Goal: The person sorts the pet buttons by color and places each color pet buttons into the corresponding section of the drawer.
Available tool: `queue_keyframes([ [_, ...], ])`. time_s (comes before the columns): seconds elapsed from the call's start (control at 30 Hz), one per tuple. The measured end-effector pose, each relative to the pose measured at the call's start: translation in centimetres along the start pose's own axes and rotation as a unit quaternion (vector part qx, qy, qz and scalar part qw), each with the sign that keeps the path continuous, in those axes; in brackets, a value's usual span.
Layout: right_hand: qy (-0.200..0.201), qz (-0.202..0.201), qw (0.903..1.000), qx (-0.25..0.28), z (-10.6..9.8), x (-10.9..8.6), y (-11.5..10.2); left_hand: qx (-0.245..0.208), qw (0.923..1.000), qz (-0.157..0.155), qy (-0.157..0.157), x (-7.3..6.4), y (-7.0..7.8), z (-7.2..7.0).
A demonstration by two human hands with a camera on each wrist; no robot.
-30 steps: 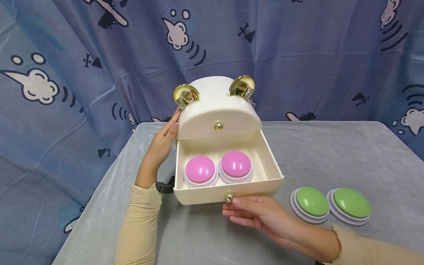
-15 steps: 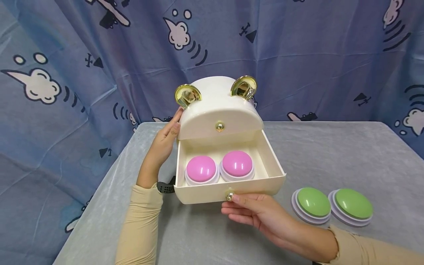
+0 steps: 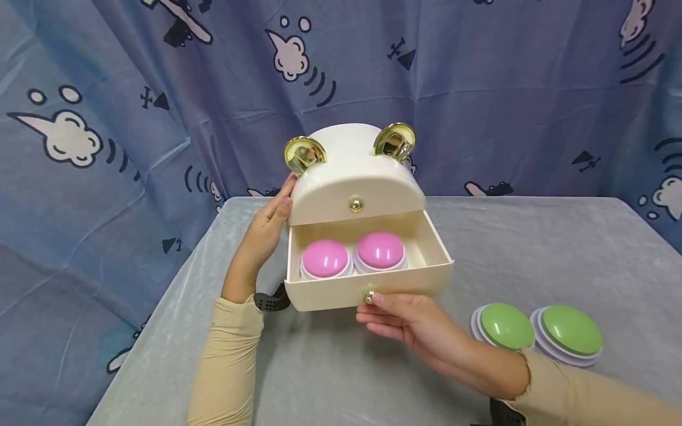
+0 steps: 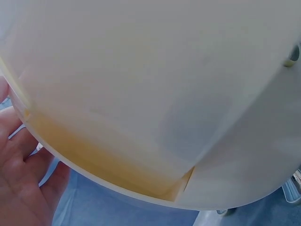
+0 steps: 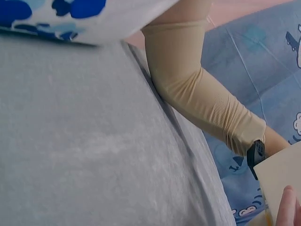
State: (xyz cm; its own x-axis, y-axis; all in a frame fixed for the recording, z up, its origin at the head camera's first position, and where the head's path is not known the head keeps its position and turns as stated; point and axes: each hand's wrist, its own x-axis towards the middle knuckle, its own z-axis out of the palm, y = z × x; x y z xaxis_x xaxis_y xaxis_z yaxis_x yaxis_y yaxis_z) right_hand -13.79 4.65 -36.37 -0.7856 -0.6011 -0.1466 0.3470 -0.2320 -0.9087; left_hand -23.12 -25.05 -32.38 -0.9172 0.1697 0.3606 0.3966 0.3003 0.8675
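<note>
Drawer (image 3: 319,294) has slid a little inward since the earlier frame, your right hand (image 3: 418,322) travelling with it. Leftmost, your left hand (image 3: 263,229) lies along the white box (image 3: 354,171), fingers nearly straight, thumb by its front edge, nothing enclosed. Box: glossy, dome-topped, gold mirror-like ears (image 3: 305,155), mid-table, front facing you; drawer's long axis runs left to right, rising slightly rightward. Two shiny pink domes (image 3: 325,258) on round white bases sit side by side inside. Your right thumb and fingers pinch the gold ball knob (image 3: 369,296), gap nearly closed. Rightmost, two green domes (image 3: 508,326) rest on the velvety grey table (image 3: 511,248).
</note>
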Motion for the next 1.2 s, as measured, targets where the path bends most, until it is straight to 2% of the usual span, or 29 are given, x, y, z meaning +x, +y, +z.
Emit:
queue_keyframes([
  [0.2,0.007,-0.011,0.9999,0.005,-0.1,0.9,-0.2,-0.004,1.0,0.001,-0.002,0.0,0.0,0.0],
  [0.57,0.035,-0.007,0.9994,0.004,-0.2,2.1,-1.0,0.0,1.0,-0.006,-0.003,-0.1,0.1,-0.1],
  [0.87,0.04,-0.011,0.9991,-0.004,-0.2,2.7,-1.4,0.007,0.9999,-0.007,-0.004,0.0,0.2,-0.2],
  [1.2,0.058,-0.017,0.998,-0.02,-0.6,4.8,-1.8,0.005,0.9999,-0.014,-0.006,-0.1,0.3,-0.1],
])
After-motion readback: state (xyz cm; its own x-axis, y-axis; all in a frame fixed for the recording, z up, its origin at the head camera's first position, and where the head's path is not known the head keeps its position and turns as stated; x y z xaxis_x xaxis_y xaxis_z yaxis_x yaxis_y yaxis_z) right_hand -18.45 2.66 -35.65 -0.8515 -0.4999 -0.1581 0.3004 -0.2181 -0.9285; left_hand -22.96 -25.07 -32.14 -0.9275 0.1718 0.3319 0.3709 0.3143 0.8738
